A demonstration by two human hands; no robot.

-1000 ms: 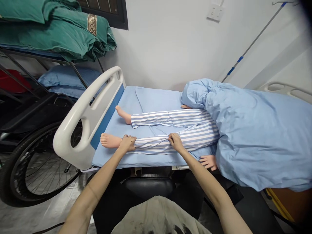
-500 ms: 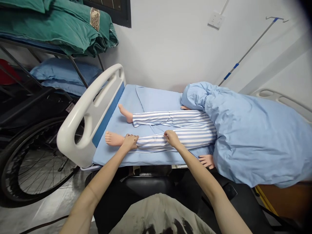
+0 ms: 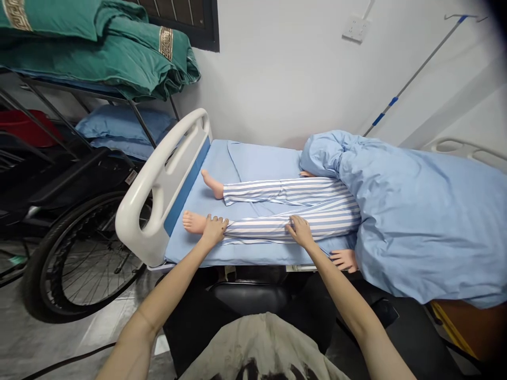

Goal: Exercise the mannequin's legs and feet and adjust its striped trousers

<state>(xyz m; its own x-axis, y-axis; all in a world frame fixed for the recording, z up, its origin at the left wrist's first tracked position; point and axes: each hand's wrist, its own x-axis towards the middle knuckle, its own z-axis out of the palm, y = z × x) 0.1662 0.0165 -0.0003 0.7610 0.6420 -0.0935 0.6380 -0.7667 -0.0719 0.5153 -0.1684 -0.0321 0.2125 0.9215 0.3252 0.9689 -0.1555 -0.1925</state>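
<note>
On the bed lies a manikin in blue-and-white striped trousers (image 3: 253, 228), its legs stretched toward the footboard. My left hand (image 3: 215, 230) is wrapped over the ankle of the nearer leg, just behind the bare foot (image 3: 194, 222). Farther up that same leg, around the knee, rests my right hand (image 3: 300, 230), its fingers spread over the striped cloth. The other foot (image 3: 213, 184) sticks out of the far trouser leg. A manikin hand (image 3: 344, 260) lies palm down near my right forearm. A light blue quilt (image 3: 420, 216) hides the upper body.
A white footboard (image 3: 137, 211) closes the bed's left end. Beside it stands a wheelchair with a large wheel (image 3: 83, 258). Green bedding (image 3: 111, 58) is piled on a rack at the upper left. An IV pole (image 3: 420, 66) rises behind the quilt.
My right hand has moved up the near leg toward the knee and its fingers have spread out. My left hand stays at the ankle. The whole view has shifted slightly.
</note>
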